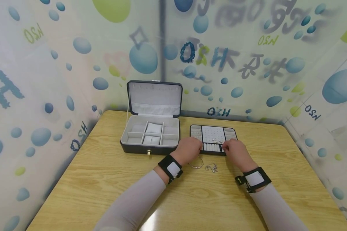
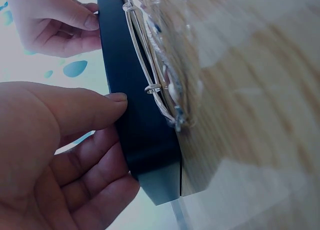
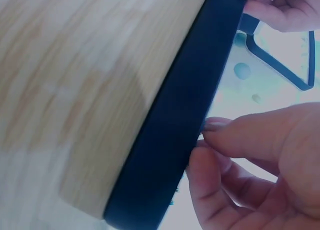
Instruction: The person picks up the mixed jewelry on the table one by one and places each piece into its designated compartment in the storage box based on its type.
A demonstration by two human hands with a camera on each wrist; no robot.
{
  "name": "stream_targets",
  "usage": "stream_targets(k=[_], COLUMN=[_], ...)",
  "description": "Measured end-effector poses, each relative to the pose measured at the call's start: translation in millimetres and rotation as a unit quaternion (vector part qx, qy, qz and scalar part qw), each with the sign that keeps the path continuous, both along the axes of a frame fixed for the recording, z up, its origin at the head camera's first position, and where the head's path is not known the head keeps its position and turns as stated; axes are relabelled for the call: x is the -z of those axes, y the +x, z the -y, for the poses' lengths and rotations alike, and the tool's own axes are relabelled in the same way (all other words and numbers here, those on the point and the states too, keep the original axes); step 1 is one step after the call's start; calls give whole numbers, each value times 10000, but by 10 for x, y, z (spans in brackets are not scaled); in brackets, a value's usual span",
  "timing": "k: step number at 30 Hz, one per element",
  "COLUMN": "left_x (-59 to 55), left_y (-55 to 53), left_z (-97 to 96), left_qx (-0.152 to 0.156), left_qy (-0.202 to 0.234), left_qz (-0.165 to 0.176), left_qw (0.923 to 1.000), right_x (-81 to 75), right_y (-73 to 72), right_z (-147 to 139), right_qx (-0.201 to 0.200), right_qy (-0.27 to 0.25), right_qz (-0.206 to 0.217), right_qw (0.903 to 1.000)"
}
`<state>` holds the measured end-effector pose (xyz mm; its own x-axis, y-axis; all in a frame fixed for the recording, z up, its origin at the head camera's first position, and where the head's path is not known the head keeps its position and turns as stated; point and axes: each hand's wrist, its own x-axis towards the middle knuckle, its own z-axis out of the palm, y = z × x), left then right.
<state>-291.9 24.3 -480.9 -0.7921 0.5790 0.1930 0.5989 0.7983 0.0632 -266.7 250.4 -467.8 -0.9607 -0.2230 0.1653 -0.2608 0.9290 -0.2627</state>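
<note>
A dark-edged jewellery tray (image 1: 212,132) with pale compartments and a row of ring slots lies on the table. At its front left, my left hand (image 1: 188,149) grips the edge, thumb (image 2: 112,107) on the dark side wall and the other fingers curled. My right hand (image 1: 237,154) is at the front right corner, thumb and forefinger pinching a tiny thing over the ring slots; the fingertips mostly hide it. Small shiny pieces (image 1: 217,141) lie on the tray's dotted pad. In front of it are a thin bangle (image 1: 196,167) and a silvery chain (image 1: 212,167).
Left of the tray stands a dark jewellery box (image 1: 136,149) with its lid (image 1: 156,98) raised. Two white cushions (image 1: 154,128) sit in its middle compartments. The wooden table (image 1: 191,205) meets patterned walls at the back and left.
</note>
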Motion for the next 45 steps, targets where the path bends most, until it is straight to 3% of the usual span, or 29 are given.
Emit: stream_targets(k=[12,24,37,45], left_x=[-25,-1,20,-11], left_y=[8,-13,-31,-16], left_z=[6,5,0,17], left_qx=[8,56,140,122], left_qy=[-37,-41,3,-51], left_qz=[106,-42,-11,11], left_qw=[9999,10000,9999,9999], right_x=[-32,-35,-9,59], right_y=[55,90,198,264], right_z=[102,216,318,412], right_qx=[-185,-1181,-1956,-2386], right_qy=[-147,28,-421,-446], right_qz=[121,359,957,719], right_qw=[9996,9923,9751,9674])
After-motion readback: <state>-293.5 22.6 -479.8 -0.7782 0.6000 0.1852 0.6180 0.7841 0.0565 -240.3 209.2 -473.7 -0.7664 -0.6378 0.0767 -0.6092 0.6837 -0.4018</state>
